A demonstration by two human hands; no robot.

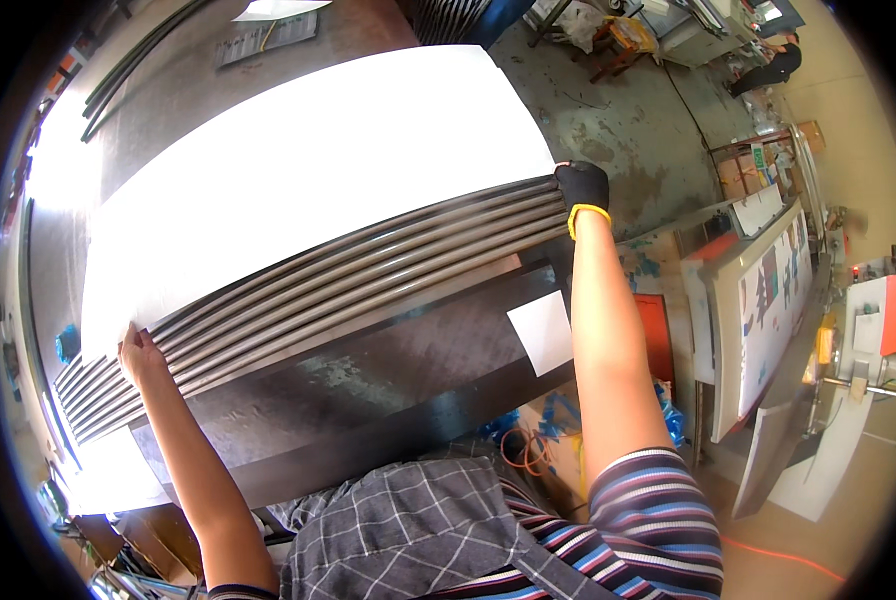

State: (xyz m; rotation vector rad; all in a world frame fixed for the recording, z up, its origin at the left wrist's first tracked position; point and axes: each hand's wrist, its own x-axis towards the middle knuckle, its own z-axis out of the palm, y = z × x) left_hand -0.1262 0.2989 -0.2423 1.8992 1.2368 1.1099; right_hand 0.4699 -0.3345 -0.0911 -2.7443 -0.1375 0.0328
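- A bundle of long metal rods [338,290] lies side by side across the dark worktable [408,370]; their long axis runs from the table's lower-left end up to its upper-right end, one end pointing toward each hand
- The rods sit on the far half of the worktable, just beside the big white sheet [308,170] that lies beyond them; the nearest rod runs along a bare dark strip of tabletop
- The left hand [140,352], bare, rests at the lower-left end of the rods; fingers curled over the near rods, touching them; how firmly it clasps them I cannot tell
- The right hand [582,186], in a black glove with a yellow cuff, is set against the upper-right ends of the rods; fingers folded over the tips; whether it truly grips them I cannot tell
- A small white paper [541,332] lies on the worktable's near right corner, below the rods and beside the right forearm
- Right of the worktable stands a white panel [763,300] propped on edge; on the floor under the table's right end lies an orange cable [528,450]
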